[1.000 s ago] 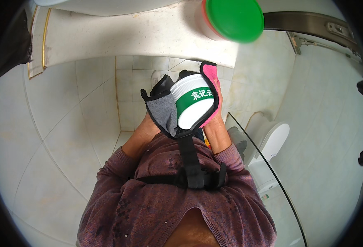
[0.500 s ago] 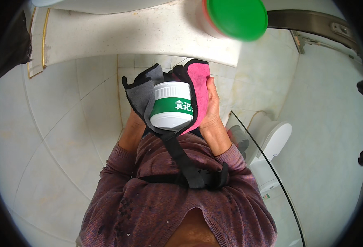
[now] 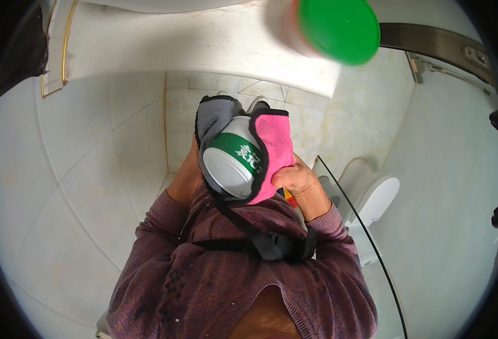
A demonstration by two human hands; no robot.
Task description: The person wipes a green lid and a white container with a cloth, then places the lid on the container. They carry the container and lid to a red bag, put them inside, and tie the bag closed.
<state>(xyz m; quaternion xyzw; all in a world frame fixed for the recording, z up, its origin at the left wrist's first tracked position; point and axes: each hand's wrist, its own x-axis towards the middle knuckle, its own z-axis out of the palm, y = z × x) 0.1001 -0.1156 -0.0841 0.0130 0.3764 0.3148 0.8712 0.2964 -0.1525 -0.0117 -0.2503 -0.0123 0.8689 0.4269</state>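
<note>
I hold a white round container [image 3: 232,166] with a green band in front of my chest, its pale end facing up toward me. A cloth, grey [image 3: 212,116] on one side and pink [image 3: 274,150] on the other, is wrapped around it. My left hand [image 3: 188,172] grips the container from the left, mostly hidden behind cloth and container. My right hand [image 3: 297,179] presses the pink side of the cloth against the container's right flank.
A white counter edge [image 3: 175,51] runs across the top. A container with a green lid [image 3: 336,28] stands on it at upper right. A white toilet [image 3: 373,198] and a glass panel edge [image 3: 350,209] lie to the right. White floor tiles spread left.
The container has tilted and turned, so its pale end now faces up more. The pink cloth has shifted over its right side, and both hands sit a little lower.
</note>
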